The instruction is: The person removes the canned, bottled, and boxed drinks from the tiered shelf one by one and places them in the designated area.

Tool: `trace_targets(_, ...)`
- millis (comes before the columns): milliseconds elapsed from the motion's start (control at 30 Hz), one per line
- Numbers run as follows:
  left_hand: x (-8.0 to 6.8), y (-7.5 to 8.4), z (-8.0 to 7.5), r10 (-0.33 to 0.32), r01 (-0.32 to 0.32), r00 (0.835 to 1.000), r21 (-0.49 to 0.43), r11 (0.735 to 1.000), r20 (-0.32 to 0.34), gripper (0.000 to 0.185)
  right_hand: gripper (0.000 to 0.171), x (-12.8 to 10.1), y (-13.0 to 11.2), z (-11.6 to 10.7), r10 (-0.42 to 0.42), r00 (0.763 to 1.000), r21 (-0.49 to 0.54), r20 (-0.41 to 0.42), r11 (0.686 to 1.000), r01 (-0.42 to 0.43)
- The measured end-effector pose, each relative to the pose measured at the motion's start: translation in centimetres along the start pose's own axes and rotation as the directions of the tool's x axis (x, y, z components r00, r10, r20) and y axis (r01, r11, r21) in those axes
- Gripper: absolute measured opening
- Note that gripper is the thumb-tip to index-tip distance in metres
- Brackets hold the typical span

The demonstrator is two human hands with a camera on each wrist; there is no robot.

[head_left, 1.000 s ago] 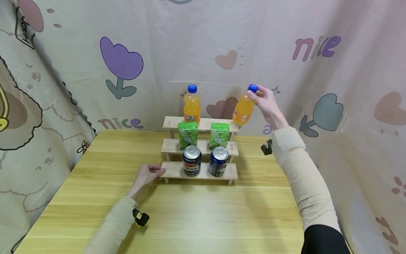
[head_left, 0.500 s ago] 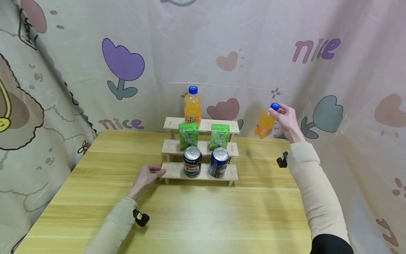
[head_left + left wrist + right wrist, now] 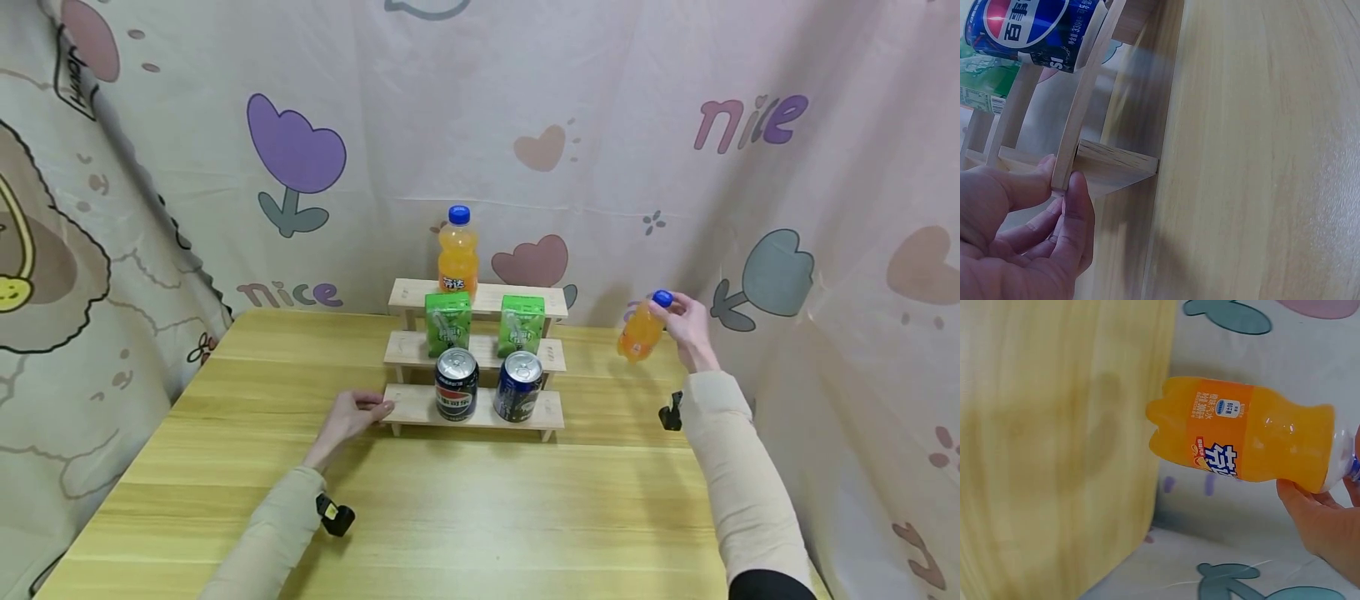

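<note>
A three-step wooden rack (image 3: pixel 405 402) stands on the table. My left hand (image 3: pixel 347 423) pinches the left end of its lowest step between thumb and fingers, as the left wrist view (image 3: pixel 1041 219) also shows. At the right, my right hand (image 3: pixel 688 325) grips a bottle of orange soda (image 3: pixel 642 332) near its blue cap. The bottle hangs tilted above the table, apart from the rack. Another orange soda bottle (image 3: pixel 458 254) is upright on the top step. Two green drink cartons (image 3: pixel 448 325) stand on the middle step, and two dark blue soda cans (image 3: pixel 456 387) on the lowest.
The wooden table (image 3: pixel 480 508) reaches back to a printed curtain (image 3: pixel 420 125). More curtain hangs along the left and right sides. Each wrist carries a small black camera (image 3: pixel 335 517).
My right hand has carried the orange soda bottle from beside the top step out to the right, then lower toward the table. The left hand keeps its hold on the rack.
</note>
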State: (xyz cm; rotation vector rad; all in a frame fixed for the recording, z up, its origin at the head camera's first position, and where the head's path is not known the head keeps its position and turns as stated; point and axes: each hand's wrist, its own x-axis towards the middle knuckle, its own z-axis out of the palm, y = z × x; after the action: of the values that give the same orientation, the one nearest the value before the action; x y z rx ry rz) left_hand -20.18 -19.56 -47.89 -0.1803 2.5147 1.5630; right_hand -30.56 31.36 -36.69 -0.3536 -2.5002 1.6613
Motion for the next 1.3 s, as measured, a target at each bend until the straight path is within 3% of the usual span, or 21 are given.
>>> trace_targets(433,-0.1,-0.1,0.0,0.031,-0.031,0.999,0.009,0.999,-0.012,0.040,0.051,-0.3,2.7,1.2,0.077,0.997,0.026,0.017,0.997,-0.077)
trace_targets(733,-0.1,-0.1,0.1,0.007,-0.007,1.000,0.004,1.000,-0.015,0.041,0.049,0.0,3.4,1.5,0.079,0.997,0.034,0.020,0.996,-0.080)
trace_targets(1033,-0.1,0.1,0.0,0.017,-0.017,1.000,-0.009,1.000,-0.006,0.041,0.069,-0.3,-0.5,1.4,-0.041,0.999,-0.083,0.033,0.996,0.043)
trace_targets(1300,-0.1,-0.1,0.1,0.019,-0.018,1.000,-0.054,0.998,0.016,0.040,0.071,0.0,-5.6,2.9,-0.120,0.991,-0.040,0.058,0.992,0.122)
